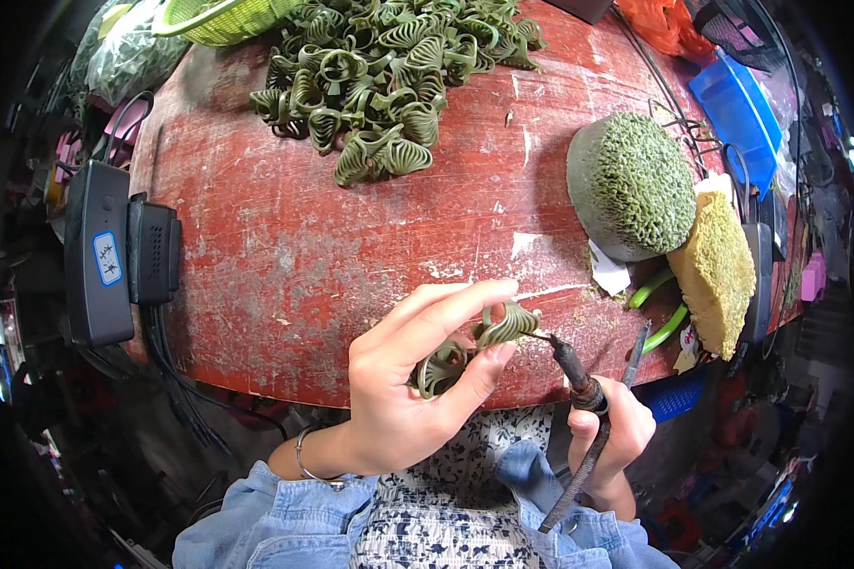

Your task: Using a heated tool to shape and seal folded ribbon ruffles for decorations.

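Observation:
My left hand (413,370) is closed around a green ribbed, curled piece (506,324), pinched between thumb and fingers. A second curved green part (440,368) shows inside the same hand; whether the two are joined I cannot tell. In my right hand (617,431) is a soldering-iron-like hot pen (567,362) with a dark, crusted shaft. Its thin tip meets or nearly meets the right end of the ribbed piece. A slim dark rod (637,353) also sticks up by the right fingers, and a grey textured length (575,479), cord or rod, runs below that hand.
A heap of similar green ribbed pieces (380,81) covers the far table (285,247), beside a yellow-green basket (220,21). At right stand a round rough-topped green block (640,180), a yellow sponge-like block (716,270), green-handled pliers or cutters (669,327) and a blue tray (738,95). Black boxes (104,251) flank the left edge.

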{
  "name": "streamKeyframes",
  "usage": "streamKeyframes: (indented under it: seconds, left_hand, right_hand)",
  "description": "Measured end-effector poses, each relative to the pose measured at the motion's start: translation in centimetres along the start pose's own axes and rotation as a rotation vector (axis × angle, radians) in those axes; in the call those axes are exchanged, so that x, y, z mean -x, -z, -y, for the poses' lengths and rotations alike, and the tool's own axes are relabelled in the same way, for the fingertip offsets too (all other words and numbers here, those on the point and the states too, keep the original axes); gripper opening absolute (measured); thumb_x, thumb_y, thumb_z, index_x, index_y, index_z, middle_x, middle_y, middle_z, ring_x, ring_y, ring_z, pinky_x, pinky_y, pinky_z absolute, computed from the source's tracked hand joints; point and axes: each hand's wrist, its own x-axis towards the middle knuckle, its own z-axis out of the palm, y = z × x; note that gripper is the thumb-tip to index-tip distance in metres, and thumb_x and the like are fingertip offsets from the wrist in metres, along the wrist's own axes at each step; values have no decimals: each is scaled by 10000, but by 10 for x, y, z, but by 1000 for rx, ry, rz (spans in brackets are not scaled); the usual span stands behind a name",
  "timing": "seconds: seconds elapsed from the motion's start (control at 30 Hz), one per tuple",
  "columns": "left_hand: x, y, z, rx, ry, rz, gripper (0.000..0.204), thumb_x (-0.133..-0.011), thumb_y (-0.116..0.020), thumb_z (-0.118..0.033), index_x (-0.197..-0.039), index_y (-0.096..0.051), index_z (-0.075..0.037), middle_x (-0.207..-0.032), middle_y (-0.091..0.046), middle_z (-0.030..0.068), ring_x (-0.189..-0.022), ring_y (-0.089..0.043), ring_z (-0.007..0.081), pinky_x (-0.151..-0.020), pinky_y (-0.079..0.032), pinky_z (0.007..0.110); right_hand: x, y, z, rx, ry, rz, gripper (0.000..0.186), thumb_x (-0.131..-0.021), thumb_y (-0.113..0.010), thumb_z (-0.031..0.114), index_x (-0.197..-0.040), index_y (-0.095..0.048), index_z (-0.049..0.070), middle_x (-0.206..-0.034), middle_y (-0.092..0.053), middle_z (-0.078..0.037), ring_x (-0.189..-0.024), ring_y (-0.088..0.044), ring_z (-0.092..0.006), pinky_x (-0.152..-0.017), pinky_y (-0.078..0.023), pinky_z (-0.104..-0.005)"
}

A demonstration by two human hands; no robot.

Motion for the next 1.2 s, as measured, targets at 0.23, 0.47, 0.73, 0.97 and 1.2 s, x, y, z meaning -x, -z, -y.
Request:
streamKeyframes:
  seconds: [0.23, 0.47, 0.73, 0.97, 1.2]
  left_hand:
    - [0, 0, -1, -9, 7, 2, 349, -707, -641, 37, -1048, -583, -13, -923, -582, 97, -768, -574, 124, -648, -472, 228]
    - [2, -1, 2, 53, 54, -10, 355, -703, -622, 52, -1049, -581, -12, -928, -583, 104, -774, -577, 129, -650, -477, 231]
    - [1, -2, 6, 74, -20, -13, 341, -707, -620, 45, -1042, -579, 2, -907, -591, 107, -759, -580, 128, -643, -474, 233]
    - [4, 1, 4, 121, 97, 50, 342, -760, -563, 50, -1099, -519, 44, -960, -601, 128, -637, -546, 70, -536, -450, 194]
    - [4, 3, 3, 151, 147, 77, 344, -758, -552, 55, -1099, -511, 53, -956, -618, 140, -627, -552, 62, -533, -460, 191]
  right_hand:
    - [-2, 3, 2, 65, 31, 19, 398, -724, -659, 361, -801, -571, -20, -559, -523, -83, -456, -535, -222, -429, -411, -276]
    - [-4, 2, 5, 67, 19, 29, 368, -695, -690, 316, -802, -571, -15, -572, -533, -86, -462, -538, -225, -433, -418, -282]
    - [-1, 2, 5, 31, -29, 17, 375, -736, -657, 325, -813, -566, -31, -581, -536, -92, -468, -540, -231, -442, -424, -286]
    - [16, 9, -4, -3, -304, -286, 430, -831, -528, 387, -824, -543, -43, -553, -499, -49, -465, -496, -138, -451, -390, -238]
    - [14, 48, -55, 371, -646, -509, 248, -874, -519, 261, -786, -566, 34, -515, -364, 44, -451, -338, -32, -412, -236, -186]
